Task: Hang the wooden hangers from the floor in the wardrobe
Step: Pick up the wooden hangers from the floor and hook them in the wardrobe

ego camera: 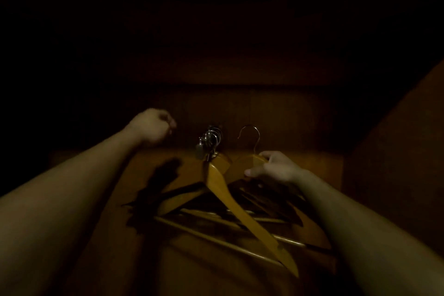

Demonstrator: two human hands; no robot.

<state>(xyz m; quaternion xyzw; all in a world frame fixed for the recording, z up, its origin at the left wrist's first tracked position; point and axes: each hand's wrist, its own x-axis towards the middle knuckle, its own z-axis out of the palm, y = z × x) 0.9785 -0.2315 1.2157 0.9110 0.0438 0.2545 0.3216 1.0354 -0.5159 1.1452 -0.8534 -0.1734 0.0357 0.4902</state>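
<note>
Two hands are showing; several wooden hangers (223, 190), exact count unclear in the dark, are lying piled on the wardrobe floor (144, 271) between the arms. Right hand (274, 168) is gripping one hanger (258, 160) at its neck, hook pointing up. Left hand (153, 127) is hovering in a fist left of the bunched hooks (211, 137), holding nothing visible.

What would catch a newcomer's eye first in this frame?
A pile of wooden hangers lies at lower centre, metal hooks bunched, bright against the dark wardrobe. The right hand grips one separate hanger at its neck; the left hand, curled and empty, hovers left of the hooks.
</note>
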